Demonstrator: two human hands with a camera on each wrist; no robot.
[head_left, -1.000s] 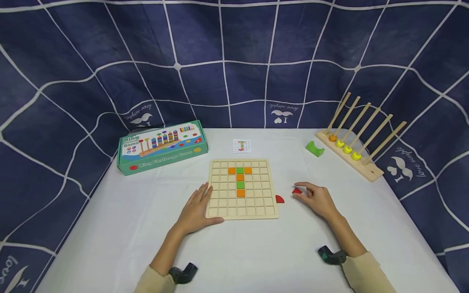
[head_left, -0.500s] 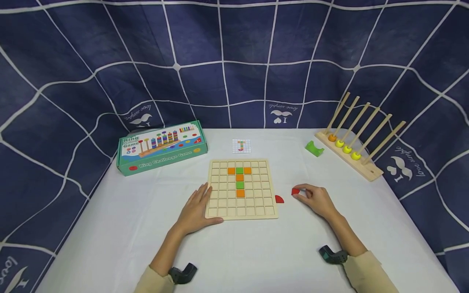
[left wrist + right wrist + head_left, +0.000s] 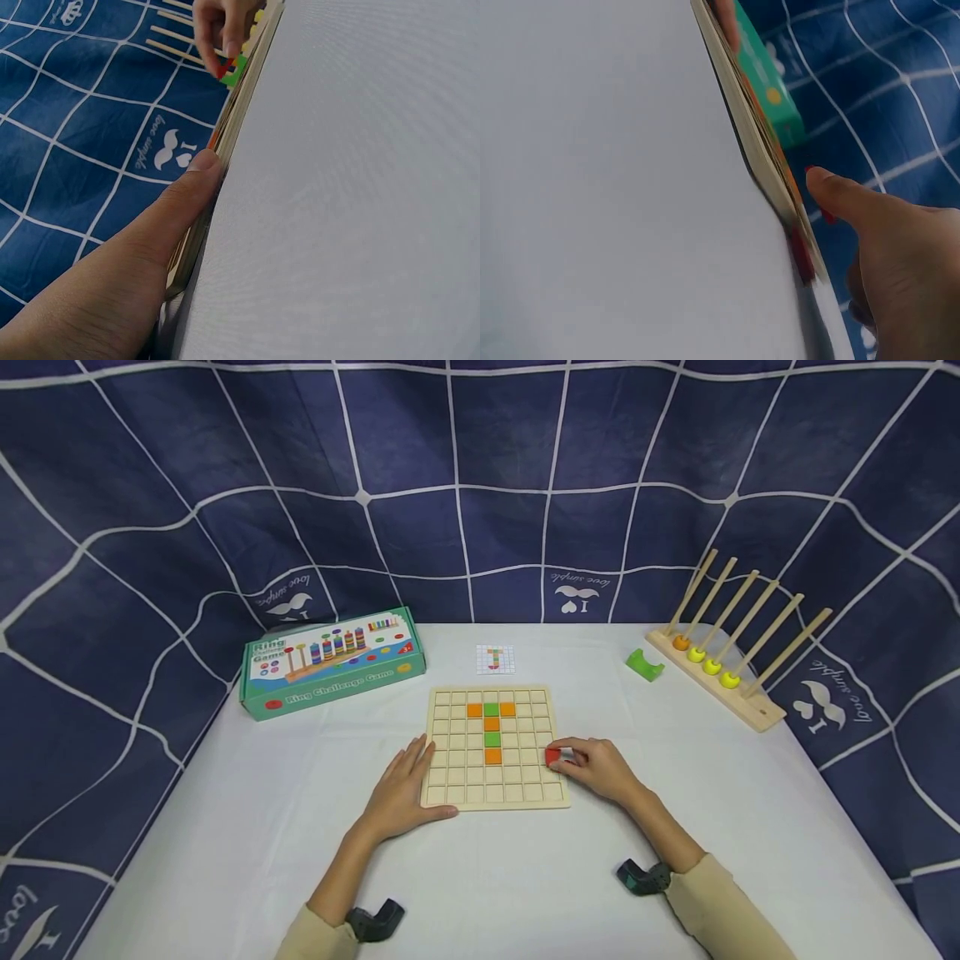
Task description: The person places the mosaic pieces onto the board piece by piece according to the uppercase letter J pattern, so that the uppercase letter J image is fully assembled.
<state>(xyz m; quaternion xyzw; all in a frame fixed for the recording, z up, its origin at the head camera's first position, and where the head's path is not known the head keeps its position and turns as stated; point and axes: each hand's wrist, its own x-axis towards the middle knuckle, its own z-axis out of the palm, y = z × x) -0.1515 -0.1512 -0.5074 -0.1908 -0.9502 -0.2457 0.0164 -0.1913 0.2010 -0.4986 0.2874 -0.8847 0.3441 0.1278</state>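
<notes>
A square wooden grid board (image 3: pixel 456 777) lies on the white table, with orange and green square tiles (image 3: pixel 491 724) set in a T shape. At its lower left my left hand (image 3: pixel 401 789) rests along the edge, fingers extended and thumb at the near side. My right hand (image 3: pixel 600 768) pinches a small red piece (image 3: pixel 552 756) between thumb and fingers, above the board's right edge. In the right wrist view another red piece (image 3: pixel 802 255) lies against the board's side. The head view hides that piece behind my right hand.
A small pattern card (image 3: pixel 495 659) lies behind the board. The green game box (image 3: pixel 333 664) stands at the back left. To the right are a green curved piece (image 3: pixel 644 665) and a wooden peg rack (image 3: pixel 716 681) with one orange and several yellow balls.
My right hand has picked the red piece up off the table and carried it left to above the board's right edge. My left hand has stayed in place.
</notes>
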